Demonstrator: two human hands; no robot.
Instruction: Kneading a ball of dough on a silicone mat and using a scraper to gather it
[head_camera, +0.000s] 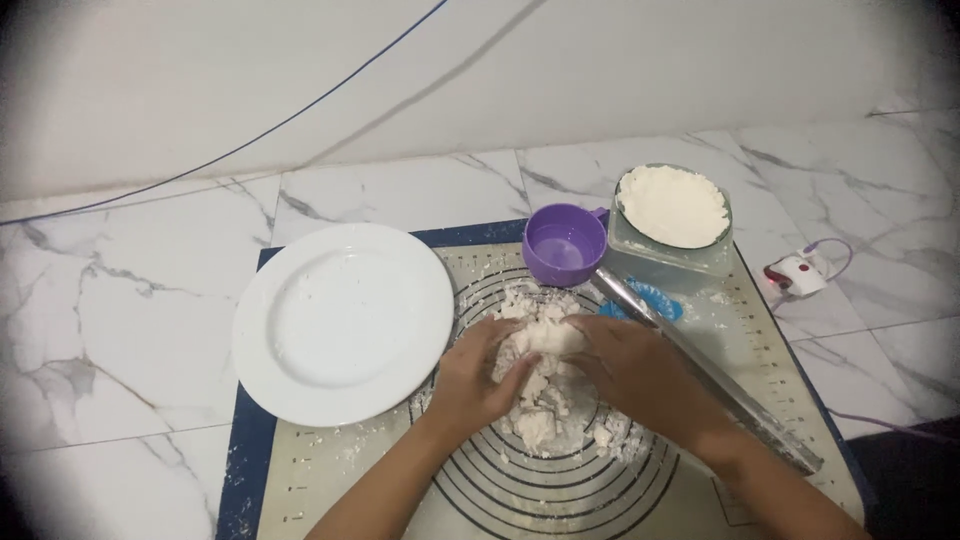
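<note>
left hand (478, 378) and right hand (628, 368) cupped around crumbly white dough lump (545, 385), gathering loose pieces on ringed beige baking mat (560, 495).

- The round white ceramic plate (342, 322) blocks the mat's left side.
- A purple plastic cup (563, 245), clear flour container (672, 218) and metal rolling pin (705, 370) hem the far and right sides (closely).
- The beige baking mat (340, 480) lies open nearer the person.

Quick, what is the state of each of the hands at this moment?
Left hand: curled around the crumbly dough, gripping it.
Right hand: cupped over the dough, pressing it; whether fully closed cannot be told.
</note>
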